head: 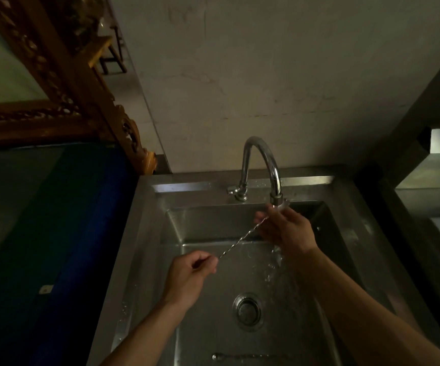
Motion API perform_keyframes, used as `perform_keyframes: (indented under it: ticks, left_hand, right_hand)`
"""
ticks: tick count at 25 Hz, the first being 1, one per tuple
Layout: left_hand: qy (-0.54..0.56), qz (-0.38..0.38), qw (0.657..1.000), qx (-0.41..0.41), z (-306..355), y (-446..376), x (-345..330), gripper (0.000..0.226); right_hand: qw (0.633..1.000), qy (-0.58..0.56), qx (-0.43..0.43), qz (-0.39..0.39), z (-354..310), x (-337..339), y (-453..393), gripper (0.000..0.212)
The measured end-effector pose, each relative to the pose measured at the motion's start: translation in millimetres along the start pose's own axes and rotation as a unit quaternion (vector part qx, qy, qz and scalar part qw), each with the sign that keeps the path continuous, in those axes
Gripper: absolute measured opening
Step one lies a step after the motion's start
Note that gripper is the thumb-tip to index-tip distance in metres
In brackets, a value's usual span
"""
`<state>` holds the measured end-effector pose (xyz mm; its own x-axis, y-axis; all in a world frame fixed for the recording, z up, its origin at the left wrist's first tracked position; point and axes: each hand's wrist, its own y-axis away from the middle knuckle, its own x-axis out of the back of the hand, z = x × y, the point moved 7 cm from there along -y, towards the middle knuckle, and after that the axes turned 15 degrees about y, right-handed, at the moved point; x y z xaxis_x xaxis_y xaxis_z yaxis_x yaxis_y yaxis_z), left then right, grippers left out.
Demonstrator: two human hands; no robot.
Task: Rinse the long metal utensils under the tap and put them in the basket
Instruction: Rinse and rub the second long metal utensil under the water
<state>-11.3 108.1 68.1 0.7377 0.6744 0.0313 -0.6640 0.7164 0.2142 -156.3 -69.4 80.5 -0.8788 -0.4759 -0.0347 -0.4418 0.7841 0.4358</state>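
Second spoon waits; your left hand pinches the twisted spoon, which slants up-right into your right hand, clasped under the tap.

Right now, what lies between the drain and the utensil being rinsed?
In the head view, only wet sink floor and splashing water lie between the drain and the twisted utensil.

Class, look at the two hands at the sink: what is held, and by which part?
A twisted metal utensil: left hand pinches its near end; right hand has its far end under the tap.
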Motion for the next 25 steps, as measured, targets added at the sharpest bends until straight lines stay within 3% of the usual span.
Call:
perform_keyframes:
  ticks: [14,21,25]
  left_hand:
    - [0.133,-0.038,0.989,0.046,13.2,-50.1,-119.4,0.006]
    - [0.140,-0.070,0.985,0.066,16.1,-71.8,-135.8,0.005]
    - [0.119,-0.065,0.988,0.077,14.8,-74.1,-126.8,0.016]
  right_hand:
    - [0.991,0.119,0.057,0.014,-25.6,38.4,-11.7,0.010]
    - [0.994,0.034,0.067,0.073,-55.3,71.3,-26.7,0.005]
    - [0.993,0.053,0.066,0.079,-49.1,72.5,-28.7,0.008]
